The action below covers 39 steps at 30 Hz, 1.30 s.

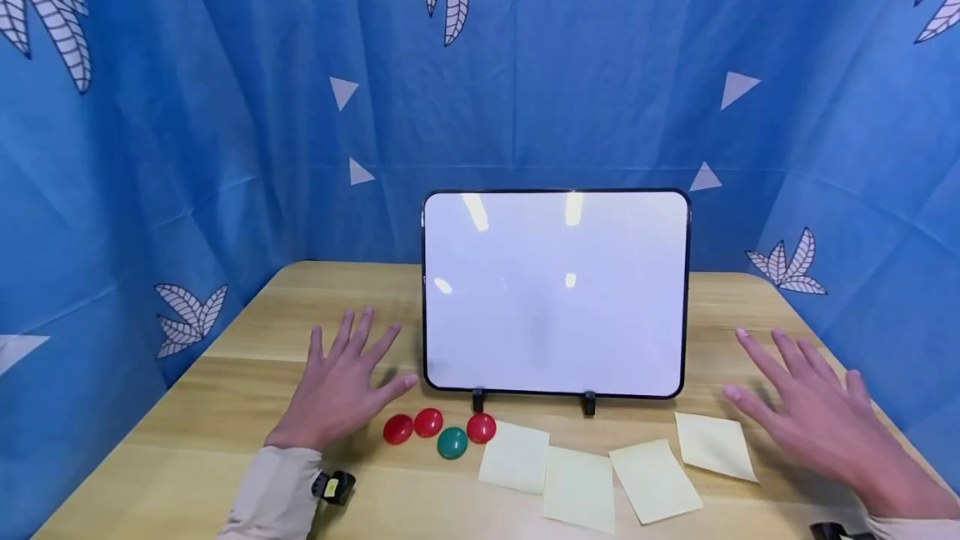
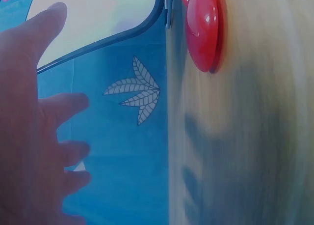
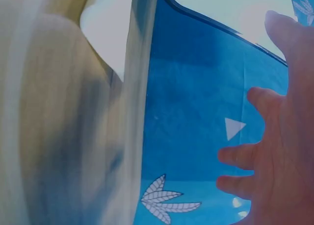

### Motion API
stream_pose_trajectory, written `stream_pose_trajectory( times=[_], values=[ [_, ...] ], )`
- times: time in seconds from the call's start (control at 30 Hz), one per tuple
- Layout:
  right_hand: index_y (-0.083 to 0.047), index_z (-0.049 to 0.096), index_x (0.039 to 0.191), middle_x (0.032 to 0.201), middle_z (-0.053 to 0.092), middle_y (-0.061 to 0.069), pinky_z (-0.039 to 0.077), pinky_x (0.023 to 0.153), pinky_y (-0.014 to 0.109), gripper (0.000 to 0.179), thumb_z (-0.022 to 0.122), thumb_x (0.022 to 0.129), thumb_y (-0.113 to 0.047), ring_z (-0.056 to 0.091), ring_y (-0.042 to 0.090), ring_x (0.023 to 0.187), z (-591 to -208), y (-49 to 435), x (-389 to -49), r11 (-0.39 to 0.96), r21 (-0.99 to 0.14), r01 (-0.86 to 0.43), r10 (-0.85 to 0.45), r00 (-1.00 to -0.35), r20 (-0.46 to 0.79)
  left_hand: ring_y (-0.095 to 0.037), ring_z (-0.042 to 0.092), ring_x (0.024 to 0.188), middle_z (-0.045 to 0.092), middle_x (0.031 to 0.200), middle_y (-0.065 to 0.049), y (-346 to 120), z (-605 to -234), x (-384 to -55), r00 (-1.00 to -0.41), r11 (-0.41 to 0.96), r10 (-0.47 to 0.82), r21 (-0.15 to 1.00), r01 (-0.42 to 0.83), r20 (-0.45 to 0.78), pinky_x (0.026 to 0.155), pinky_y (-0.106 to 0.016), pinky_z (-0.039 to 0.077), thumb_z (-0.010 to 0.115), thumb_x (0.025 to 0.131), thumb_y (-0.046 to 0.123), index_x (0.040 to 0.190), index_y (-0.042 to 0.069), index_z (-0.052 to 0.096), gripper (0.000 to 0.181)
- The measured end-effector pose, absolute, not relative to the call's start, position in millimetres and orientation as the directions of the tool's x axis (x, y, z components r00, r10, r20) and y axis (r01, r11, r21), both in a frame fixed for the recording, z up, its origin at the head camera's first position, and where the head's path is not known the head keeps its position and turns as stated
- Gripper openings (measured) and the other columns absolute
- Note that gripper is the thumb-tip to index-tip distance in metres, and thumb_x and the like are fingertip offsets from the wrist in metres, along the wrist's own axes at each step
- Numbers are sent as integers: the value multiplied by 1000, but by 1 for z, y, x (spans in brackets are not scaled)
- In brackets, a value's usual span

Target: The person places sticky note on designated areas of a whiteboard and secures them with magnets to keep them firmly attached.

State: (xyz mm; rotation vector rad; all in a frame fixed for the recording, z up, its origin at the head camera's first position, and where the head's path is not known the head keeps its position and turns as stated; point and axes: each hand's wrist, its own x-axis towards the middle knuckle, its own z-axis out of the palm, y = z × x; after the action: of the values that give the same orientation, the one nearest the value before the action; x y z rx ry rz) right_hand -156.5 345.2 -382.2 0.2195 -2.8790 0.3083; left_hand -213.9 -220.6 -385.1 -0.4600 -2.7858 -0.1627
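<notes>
My left hand [image 1: 337,394] hovers over the table's left side with its fingers spread, holding nothing. Just right of it lie three red round magnets [image 1: 398,429] and a green one [image 1: 452,442]; a red magnet [image 2: 202,31] also shows in the left wrist view. On the right, my right hand [image 1: 813,411] is spread above the table, beside several pale yellow paper notes [image 1: 716,445]. One note [image 3: 110,31] has a lifted edge in the right wrist view. Between the hands a whiteboard [image 1: 555,298] with a black frame stands upright.
Two small black feet [image 1: 589,403] support the board on the wooden table [image 1: 345,282]. A blue curtain [image 1: 570,65] with leaf and triangle prints hangs behind and along both sides. The leftmost note [image 1: 515,457] lies close to a red magnet.
</notes>
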Motion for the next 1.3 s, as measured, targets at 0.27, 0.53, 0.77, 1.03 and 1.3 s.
stream_pose_trajectory(
  times=[0.27, 0.53, 0.77, 1.03, 1.3],
  values=[
    [-27, 13, 162, 154, 25, 35, 21, 93, 79, 80, 53, 99, -54, 22, 60, 138, -384, 348, -157, 953, -220, -209, -154, -958, 242, -42, 22, 148, 37, 157, -16, -217, -388, -213, -898, 934, 312, 71, 349, 309, 112, -71, 4, 40, 92, 76, 148, 19, 52, 80],
    [-27, 15, 162, 149, 36, 34, 31, 89, 78, 78, 51, 99, -58, 36, 60, 128, -383, 342, -155, 956, -211, -205, -164, -966, 198, -38, 41, 137, 52, 146, -14, -213, -393, -212, -871, 926, 343, 31, 377, 351, 112, -67, 18, 43, 92, 75, 138, 16, 62, 76],
    [-26, 16, 162, 149, 40, 30, 33, 89, 77, 78, 52, 99, -57, 39, 58, 128, -385, 340, -151, 950, -238, -203, -161, -970, 184, -36, 48, 132, 56, 140, -13, -213, -394, -208, -879, 929, 334, 42, 369, 339, 109, -64, 30, 51, 93, 68, 132, 15, 66, 68],
    [-26, 18, 162, 149, 41, 29, 34, 91, 75, 75, 49, 101, -57, 39, 56, 129, -382, 337, -154, 943, -257, -214, -179, -972, 150, -32, 55, 126, 63, 133, -10, -211, -390, -210, -846, 903, 366, 70, 424, 388, 107, -58, 36, 65, 95, 48, 126, 14, 69, 47],
    [-24, 21, 161, 148, 41, 30, 34, 90, 77, 70, 44, 103, -55, 39, 57, 130, -380, 334, -156, 929, -311, -199, -176, -979, 101, -30, 61, 116, 69, 122, -7, -205, -388, -211, -819, 878, 410, 68, 473, 402, 101, -55, 44, 72, 92, 37, 118, 14, 74, 35]
  ],
)
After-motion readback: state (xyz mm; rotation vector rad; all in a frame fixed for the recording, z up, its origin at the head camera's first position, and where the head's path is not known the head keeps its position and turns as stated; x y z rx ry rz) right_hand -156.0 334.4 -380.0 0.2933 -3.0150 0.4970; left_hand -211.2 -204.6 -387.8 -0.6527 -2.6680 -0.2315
